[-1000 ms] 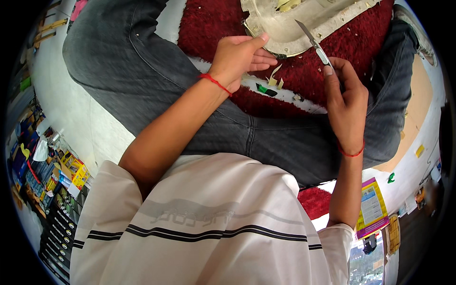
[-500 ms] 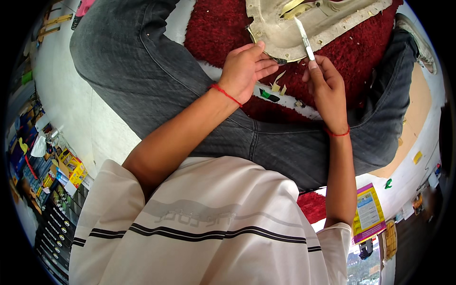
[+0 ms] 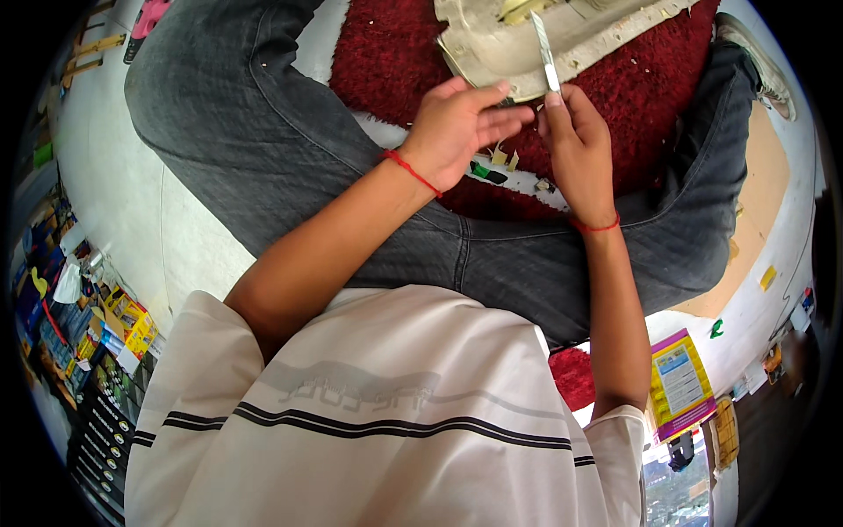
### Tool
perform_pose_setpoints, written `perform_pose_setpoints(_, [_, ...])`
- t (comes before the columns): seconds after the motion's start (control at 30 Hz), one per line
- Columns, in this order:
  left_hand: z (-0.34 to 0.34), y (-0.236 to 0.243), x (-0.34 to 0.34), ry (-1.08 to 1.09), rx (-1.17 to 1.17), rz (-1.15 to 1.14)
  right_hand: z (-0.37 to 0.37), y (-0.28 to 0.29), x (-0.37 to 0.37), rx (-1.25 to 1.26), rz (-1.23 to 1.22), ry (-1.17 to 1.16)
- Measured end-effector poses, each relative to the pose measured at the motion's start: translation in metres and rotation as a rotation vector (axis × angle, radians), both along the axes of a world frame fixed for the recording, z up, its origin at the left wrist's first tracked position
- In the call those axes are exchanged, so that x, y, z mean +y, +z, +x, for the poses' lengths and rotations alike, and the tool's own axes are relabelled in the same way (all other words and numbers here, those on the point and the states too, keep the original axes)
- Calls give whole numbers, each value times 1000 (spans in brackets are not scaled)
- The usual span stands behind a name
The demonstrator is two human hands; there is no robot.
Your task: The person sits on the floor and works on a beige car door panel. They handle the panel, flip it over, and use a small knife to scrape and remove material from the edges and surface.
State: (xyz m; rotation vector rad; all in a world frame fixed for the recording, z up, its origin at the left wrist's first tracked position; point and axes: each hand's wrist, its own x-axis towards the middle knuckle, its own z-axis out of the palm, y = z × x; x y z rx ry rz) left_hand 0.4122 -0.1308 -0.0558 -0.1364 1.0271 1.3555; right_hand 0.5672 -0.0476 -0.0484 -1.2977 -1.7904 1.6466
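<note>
A beige, hollow moulded piece point(image 3: 575, 54) with a thick rim lies on the red shaggy rug point(image 3: 386, 61), cut off by the top of the view. Its near corner is closest to my left hand point(image 3: 461, 123), which is open, thumb apart and fingers stretched toward the right. Whether those fingers touch the rim I cannot tell. My right hand point(image 3: 578, 132) is closed round a slim white craft knife point(image 3: 548, 66). The blade points up and away, over the hollow of the beige piece. Yellowish strips point(image 3: 502, 156) of trimmed material lie below my hands.
My legs point(image 3: 228, 132) in dark jeans surround the rug on both sides. A small green and black object point(image 3: 488, 172) lies between them. To the right are a cardboard sheet point(image 3: 760, 193) and a purple and yellow booklet point(image 3: 681, 385). Assorted boxes point(image 3: 123, 321) stand at the left.
The beige piece appears slightly higher and further left in view. My right hand has shifted left with the knife. My left hand's fingers now reach further right, closer to my right hand.
</note>
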Motion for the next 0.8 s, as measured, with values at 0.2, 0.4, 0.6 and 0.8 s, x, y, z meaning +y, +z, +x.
perform_pose_setpoints(0.2, [-40,8,10,-42,258,-143,-48,-10,8,123,-118,-63])
perform_pose_setpoints(0.4, [-39,4,0,-61,180,-146,-58,-26,0,88,9,-85])
perform_pose_setpoints(0.6, [-27,1,-11,-5,139,-81,-34,-24,-34,2,3,-9])
perform_pose_setpoints(0.8, [-25,6,-7,78,152,-129,-33,-40,-42,-62,165,91])
